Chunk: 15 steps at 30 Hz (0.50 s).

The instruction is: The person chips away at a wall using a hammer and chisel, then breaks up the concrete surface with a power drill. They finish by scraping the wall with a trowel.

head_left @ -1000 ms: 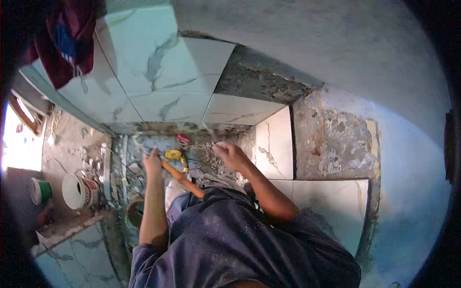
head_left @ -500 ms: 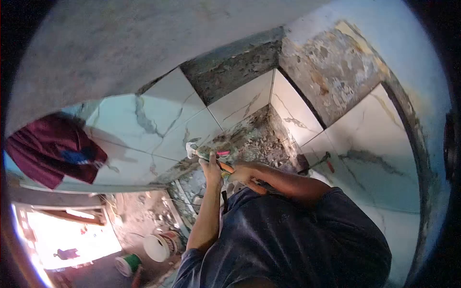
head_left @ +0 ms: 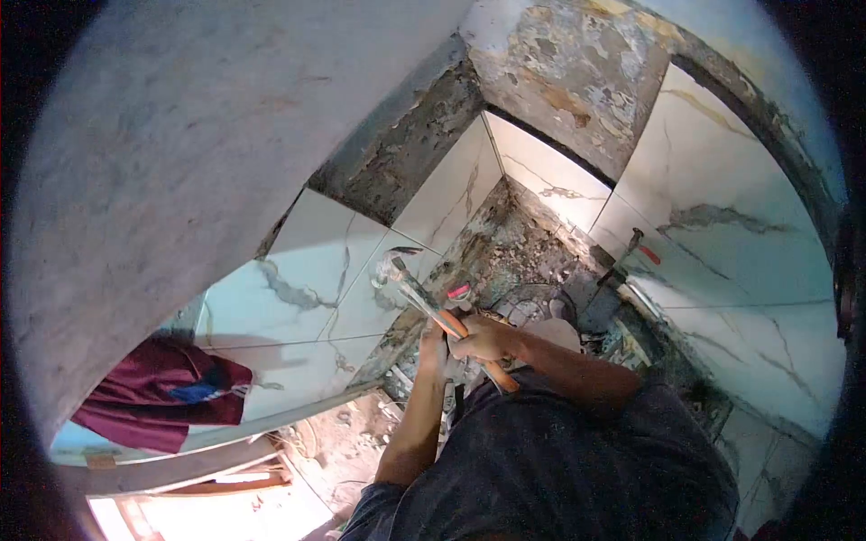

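Note:
A claw hammer [head_left: 413,290] with an orange handle and a pale, dirty head slants across the middle of the head view. My right hand [head_left: 485,340] is wrapped around its handle. Close beside the handle is my left hand [head_left: 435,347], its fingers closed and partly hidden behind the hammer; I cannot tell what they hold. Just past those fingers shows a bright pink-red piece [head_left: 459,293]. The hammer's head overlaps the marbled wall tiles [head_left: 361,298] in this view.
Broken rubble [head_left: 532,248] covers the floor in the corner. A dark tool with a red part [head_left: 648,253] is by the right tiled wall [head_left: 731,261]. Bare rough wall [head_left: 577,81] shows above the tiles. A maroon cloth [head_left: 162,397] hangs over the ledge at left.
The view has turned and shifted, so the buckets at lower left are out of sight. The hammer shows more fully, its head farther from my left hand, which has moved down along the handle.

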Each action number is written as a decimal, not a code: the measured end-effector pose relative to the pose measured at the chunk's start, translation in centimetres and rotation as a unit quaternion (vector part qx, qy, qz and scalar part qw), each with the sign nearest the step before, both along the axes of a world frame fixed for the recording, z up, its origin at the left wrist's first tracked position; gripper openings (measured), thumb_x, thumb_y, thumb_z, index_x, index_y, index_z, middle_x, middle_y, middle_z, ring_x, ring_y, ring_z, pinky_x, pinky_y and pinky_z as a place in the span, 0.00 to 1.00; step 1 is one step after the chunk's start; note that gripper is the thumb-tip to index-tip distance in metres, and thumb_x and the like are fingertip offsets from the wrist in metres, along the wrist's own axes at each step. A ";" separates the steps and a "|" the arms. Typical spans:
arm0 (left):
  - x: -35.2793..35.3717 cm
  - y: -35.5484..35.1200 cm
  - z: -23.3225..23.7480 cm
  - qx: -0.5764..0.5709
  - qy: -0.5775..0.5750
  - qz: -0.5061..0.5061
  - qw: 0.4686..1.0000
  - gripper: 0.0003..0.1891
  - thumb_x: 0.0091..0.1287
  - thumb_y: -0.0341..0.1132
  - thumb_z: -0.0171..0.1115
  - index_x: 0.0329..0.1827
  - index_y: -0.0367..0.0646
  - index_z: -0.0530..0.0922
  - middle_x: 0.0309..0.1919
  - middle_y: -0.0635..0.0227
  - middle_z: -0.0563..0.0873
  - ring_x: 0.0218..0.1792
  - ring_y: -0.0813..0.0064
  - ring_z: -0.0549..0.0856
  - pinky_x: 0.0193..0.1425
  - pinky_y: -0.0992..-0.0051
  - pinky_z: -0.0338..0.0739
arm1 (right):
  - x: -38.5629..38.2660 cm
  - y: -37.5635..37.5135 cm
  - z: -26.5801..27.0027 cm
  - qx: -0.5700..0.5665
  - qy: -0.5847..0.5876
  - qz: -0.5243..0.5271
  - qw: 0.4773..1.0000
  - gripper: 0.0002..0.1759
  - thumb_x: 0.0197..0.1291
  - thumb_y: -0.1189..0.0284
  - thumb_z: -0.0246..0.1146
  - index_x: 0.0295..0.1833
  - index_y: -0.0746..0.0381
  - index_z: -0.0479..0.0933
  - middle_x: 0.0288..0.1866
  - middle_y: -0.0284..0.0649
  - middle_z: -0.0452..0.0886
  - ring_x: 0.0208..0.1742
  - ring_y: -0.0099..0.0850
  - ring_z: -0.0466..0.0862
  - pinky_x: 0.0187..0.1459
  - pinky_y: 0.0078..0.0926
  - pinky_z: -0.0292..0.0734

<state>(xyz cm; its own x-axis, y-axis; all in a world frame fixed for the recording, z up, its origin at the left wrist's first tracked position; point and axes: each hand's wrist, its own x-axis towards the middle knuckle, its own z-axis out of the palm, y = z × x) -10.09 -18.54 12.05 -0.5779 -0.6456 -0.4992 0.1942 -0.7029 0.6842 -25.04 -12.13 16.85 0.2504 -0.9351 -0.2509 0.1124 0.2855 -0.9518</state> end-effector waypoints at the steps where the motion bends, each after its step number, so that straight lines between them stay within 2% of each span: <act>1: -0.7 0.2 0.4 -0.013 -0.055 0.032 0.998 0.18 0.71 0.43 0.43 0.50 0.36 0.71 0.42 0.56 0.80 0.39 0.63 0.81 0.43 0.66 0.78 | -0.1 0.4 -0.1 -0.003 0.028 0.000 1.000 0.10 0.44 0.68 0.61 0.29 0.65 0.72 0.20 0.35 0.73 0.20 0.26 0.74 0.24 0.28 0.68; 2: -0.9 -0.2 1.0 -0.013 -0.058 0.023 0.998 0.18 0.71 0.43 0.43 0.50 0.36 0.71 0.42 0.56 0.80 0.39 0.63 0.81 0.43 0.66 0.78 | -0.1 0.7 -0.3 -0.006 0.056 0.000 0.998 0.12 0.44 0.68 0.61 0.30 0.65 0.72 0.21 0.36 0.73 0.21 0.26 0.74 0.23 0.28 0.68; 3: -1.2 -0.7 1.4 -0.022 -0.040 0.010 0.999 0.19 0.71 0.43 0.43 0.51 0.35 0.70 0.42 0.56 0.80 0.40 0.63 0.81 0.43 0.66 0.78 | 0.2 0.9 -0.9 0.029 0.075 -0.003 0.997 0.17 0.44 0.67 0.61 0.39 0.67 0.74 0.27 0.41 0.77 0.26 0.30 0.77 0.29 0.32 0.72; 4: -1.5 -1.2 1.6 -0.030 -0.021 -0.003 0.999 0.19 0.71 0.43 0.43 0.51 0.35 0.70 0.43 0.56 0.80 0.41 0.63 0.81 0.43 0.65 0.78 | 0.5 1.3 -1.8 0.030 0.073 -0.011 0.997 0.17 0.44 0.67 0.61 0.39 0.67 0.74 0.27 0.41 0.77 0.26 0.30 0.77 0.29 0.32 0.72; 5: -1.9 -1.4 1.8 -0.002 -0.046 0.056 0.997 0.15 0.71 0.40 0.42 0.46 0.36 0.71 0.37 0.60 0.80 0.34 0.67 0.81 0.37 0.66 0.79 | 0.8 1.9 -2.8 -0.064 0.094 -0.117 0.987 0.20 0.44 0.66 0.61 0.43 0.67 0.73 0.30 0.43 0.78 0.29 0.33 0.78 0.33 0.34 0.72; 6: -0.9 -2.2 0.3 0.000 -0.051 0.051 0.997 0.15 0.71 0.40 0.42 0.46 0.36 0.71 0.37 0.60 0.80 0.34 0.67 0.81 0.37 0.66 0.79 | 0.9 2.6 -3.5 -0.154 0.111 -0.221 0.957 0.24 0.44 0.66 0.62 0.47 0.67 0.73 0.33 0.45 0.79 0.33 0.35 0.79 0.38 0.35 0.73; 7: 0.9 -3.7 -2.3 -0.044 -0.102 0.008 0.994 0.15 0.71 0.44 0.43 0.39 0.41 0.70 0.29 0.65 0.77 0.27 0.70 0.78 0.30 0.69 0.75 | -0.7 3.3 -1.2 -0.092 0.100 -0.162 0.977 0.28 0.45 0.64 0.63 0.52 0.67 0.71 0.37 0.48 0.79 0.38 0.37 0.79 0.44 0.37 0.72; 8: 1.7 -4.6 -3.8 -0.090 -0.150 -0.035 0.984 0.16 0.70 0.48 0.44 0.32 0.45 0.69 0.22 0.69 0.74 0.20 0.73 0.75 0.22 0.72 0.71 | -1.8 4.0 -0.9 -0.089 0.098 -0.167 0.977 0.28 0.45 0.64 0.63 0.52 0.67 0.71 0.37 0.48 0.79 0.38 0.37 0.79 0.44 0.37 0.72; 9: 0.8 -4.3 -2.2 0.059 -0.147 0.035 0.987 0.14 0.70 0.45 0.45 0.29 0.47 0.67 0.18 0.73 0.69 0.16 0.76 0.68 0.18 0.74 0.64 | -2.8 4.7 -1.0 -0.063 0.124 -0.153 0.978 0.28 0.46 0.62 0.64 0.50 0.67 0.71 0.37 0.47 0.78 0.39 0.36 0.78 0.43 0.34 0.72; 10: 0.9 -4.4 -2.4 0.058 -0.149 0.032 0.987 0.14 0.70 0.45 0.45 0.29 0.47 0.67 0.18 0.73 0.69 0.16 0.76 0.68 0.18 0.74 0.64 | -3.7 5.1 -1.2 -0.039 0.150 -0.138 0.978 0.27 0.46 0.60 0.65 0.48 0.67 0.71 0.37 0.47 0.77 0.40 0.34 0.77 0.42 0.32 0.72; 11: 1.3 -4.4 -2.8 0.088 -0.158 0.020 0.983 0.12 0.69 0.42 0.47 0.29 0.47 0.67 0.18 0.73 0.69 0.16 0.76 0.69 0.19 0.74 0.65 | -4.1 5.4 -1.6 -0.043 0.093 -0.239 0.966 0.27 0.48 0.56 0.65 0.47 0.66 0.71 0.35 0.48 0.76 0.38 0.35 0.77 0.39 0.34 0.72; 12: 1.7 -4.3 -3.0 0.118 -0.168 0.011 0.979 0.11 0.68 0.40 0.48 0.28 0.47 0.67 0.19 0.72 0.70 0.17 0.76 0.69 0.19 0.74 0.65 | -5.0 5.3 -1.6 -0.045 0.092 -0.238 0.966 0.27 0.48 0.56 0.65 0.47 0.66 0.71 0.35 0.48 0.76 0.38 0.35 0.77 0.39 0.34 0.72; 14: 1.9 -4.3 -3.6 0.145 -0.156 -0.006 0.977 0.07 0.66 0.36 0.49 0.30 0.45 0.68 0.19 0.71 0.70 0.18 0.75 0.69 0.21 0.74 0.66 | -6.7 5.0 -1.4 0.106 0.203 -0.276 0.934 0.24 0.53 0.57 0.63 0.47 0.65 0.72 0.35 0.48 0.76 0.37 0.40 0.77 0.35 0.38 0.73; 15: 1.7 -4.3 -4.4 0.152 -0.153 -0.028 0.976 0.09 0.66 0.39 0.50 0.31 0.45 0.69 0.19 0.71 0.71 0.18 0.74 0.70 0.21 0.74 0.67 | -6.8 5.5 -3.2 -0.048 0.267 -0.284 0.920 0.20 0.56 0.59 0.61 0.43 0.65 0.72 0.34 0.49 0.76 0.34 0.43 0.77 0.32 0.41 0.72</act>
